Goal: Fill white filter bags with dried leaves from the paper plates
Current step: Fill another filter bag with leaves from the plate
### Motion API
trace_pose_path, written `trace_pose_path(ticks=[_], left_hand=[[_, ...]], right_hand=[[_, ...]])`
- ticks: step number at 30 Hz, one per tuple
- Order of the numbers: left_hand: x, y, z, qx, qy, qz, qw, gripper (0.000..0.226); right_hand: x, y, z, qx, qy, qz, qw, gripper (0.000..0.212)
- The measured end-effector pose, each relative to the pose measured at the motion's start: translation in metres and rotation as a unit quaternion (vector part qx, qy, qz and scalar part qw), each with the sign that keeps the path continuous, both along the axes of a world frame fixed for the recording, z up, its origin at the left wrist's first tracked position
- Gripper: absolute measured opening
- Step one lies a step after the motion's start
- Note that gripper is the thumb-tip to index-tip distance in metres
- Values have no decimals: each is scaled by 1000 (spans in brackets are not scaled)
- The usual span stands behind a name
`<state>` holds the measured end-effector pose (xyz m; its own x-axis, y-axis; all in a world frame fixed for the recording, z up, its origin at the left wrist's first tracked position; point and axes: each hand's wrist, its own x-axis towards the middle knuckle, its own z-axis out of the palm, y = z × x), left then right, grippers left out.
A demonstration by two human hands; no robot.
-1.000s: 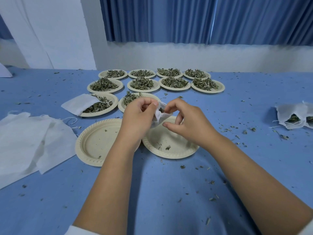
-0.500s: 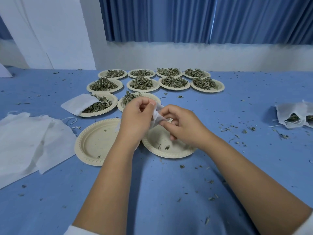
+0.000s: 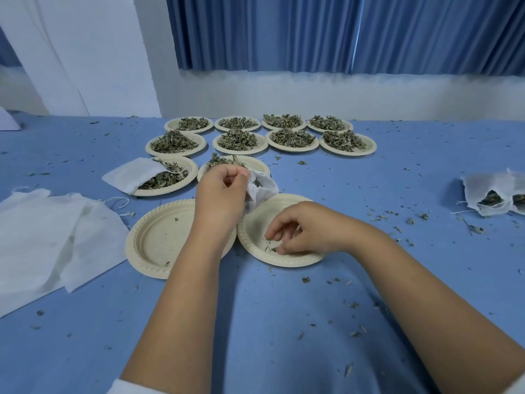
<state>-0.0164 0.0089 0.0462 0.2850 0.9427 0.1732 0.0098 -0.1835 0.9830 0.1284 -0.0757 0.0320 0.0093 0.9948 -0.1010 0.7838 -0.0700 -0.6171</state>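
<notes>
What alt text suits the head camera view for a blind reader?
A person's left hand holds a white filter bag while the right hand picks leaf scraps from a nearly empty paper plate; leaf-filled plates sit behind on a blue table.

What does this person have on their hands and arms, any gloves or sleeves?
No gloves: the left hand and right hand are bare, with no ring, watch or bracelet in view. The forearms are uncovered too. Clothing shows only at the bottom edge: a white sleeve edge on the left arm and a sliver of white sleeve on the right.
</notes>
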Motion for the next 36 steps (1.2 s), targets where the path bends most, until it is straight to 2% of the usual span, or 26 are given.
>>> trace_pose_path(ticks=[11, 18, 20, 23, 25, 27, 30, 36], left_hand=[[2, 0, -1, -1, 2, -12, 1000, 16], [1, -1, 0, 0, 3, -19, 1000, 15], [0, -2, 0, 5, 7, -17, 1000, 14], [0, -1, 0, 11, 14, -12, 1000, 13], [0, -1, 0, 15, 22, -15, 1000, 12], [1, -2, 1, 16, 33, -28, 999, 11], [3, -6, 1, 18, 39, -63, 997, 12], [5, -8, 2, 24, 39, -81, 996, 11]], right_hand=[[-9, 3, -5, 39, -35, 33, 998, 6], [-12, 1, -4, 30, -122, 75, 989, 8], [-9, -2, 3, 34, -83, 74, 993, 8], [2, -9, 19, 54, 56, 30, 997, 6], [8, -12, 27, 82, 151, -5, 985, 7], [7, -8, 26, 161, 208, -68, 962, 9], [-1, 1, 18, 250, 220, -149, 931, 11], [-5, 1, 13, 271, 173, -152, 935, 13]])
